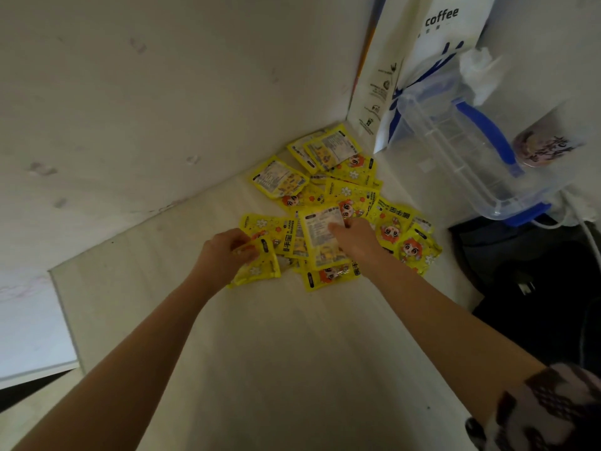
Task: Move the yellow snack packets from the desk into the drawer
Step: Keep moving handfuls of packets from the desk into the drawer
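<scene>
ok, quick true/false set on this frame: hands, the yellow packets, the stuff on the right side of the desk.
1. The left hand grips a yellow packet at the near edge of the pile. True.
2. The right hand hangs in the air, clear of the packets. False: it rests on the pile of packets, fingers on a packet lying label side up.
3. All the packets are stacked inside the clear container. False: they lie spread on the desk, beside it.
4. The clear container has blue clips and a blue handle. True.
5. A white bag printed "coffee" stands at the back, behind the container. True.
6. An open drawer shows in front of the pile. False: no drawer is in view.
</scene>
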`<action>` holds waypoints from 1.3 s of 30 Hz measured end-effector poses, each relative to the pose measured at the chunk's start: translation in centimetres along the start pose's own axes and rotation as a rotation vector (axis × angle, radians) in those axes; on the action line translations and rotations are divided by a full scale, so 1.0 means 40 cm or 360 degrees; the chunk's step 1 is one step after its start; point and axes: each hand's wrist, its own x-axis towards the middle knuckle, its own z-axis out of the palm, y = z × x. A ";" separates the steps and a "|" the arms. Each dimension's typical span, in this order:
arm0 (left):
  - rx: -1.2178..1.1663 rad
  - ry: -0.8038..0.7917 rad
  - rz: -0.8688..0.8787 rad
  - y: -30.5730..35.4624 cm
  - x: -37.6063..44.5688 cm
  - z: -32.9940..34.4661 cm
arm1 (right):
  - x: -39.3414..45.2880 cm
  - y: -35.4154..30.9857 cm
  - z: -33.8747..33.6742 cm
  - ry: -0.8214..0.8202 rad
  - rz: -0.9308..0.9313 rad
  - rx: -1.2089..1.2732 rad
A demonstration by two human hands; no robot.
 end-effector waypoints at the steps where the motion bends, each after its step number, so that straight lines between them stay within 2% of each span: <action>1: 0.0069 -0.0014 0.0009 -0.002 0.000 0.008 | 0.015 -0.004 0.011 0.0010 0.0009 -0.0021; 7: 0.0440 -0.0073 0.0004 -0.043 -0.014 0.041 | 0.068 -0.023 0.051 0.0049 0.0088 -0.0179; 11: 0.0616 0.0115 0.0059 -0.050 -0.034 0.060 | 0.073 -0.031 0.072 0.0058 0.0113 -0.0109; 13: 0.0645 0.0126 0.0062 -0.051 -0.048 0.072 | 0.074 -0.027 0.083 0.0080 0.0120 -0.0049; 21: 0.0555 0.0066 0.0152 -0.057 -0.106 0.117 | 0.051 -0.038 0.100 0.0123 0.0189 -0.0077; 25: 0.0293 0.0128 -0.0080 -0.041 -0.098 0.125 | 0.035 -0.030 0.097 0.0112 0.0159 -0.0019; 30: 0.0115 0.0030 -0.0320 -0.023 -0.093 0.130 | 0.019 -0.004 0.085 0.0104 0.0134 0.0231; 35: -0.0039 -0.0012 -0.0343 -0.023 -0.112 0.145 | -0.005 0.038 0.048 0.0167 0.0120 0.0439; 39: -0.0084 0.0013 -0.0218 -0.020 -0.140 0.156 | -0.039 0.081 0.008 0.0144 0.0170 0.0536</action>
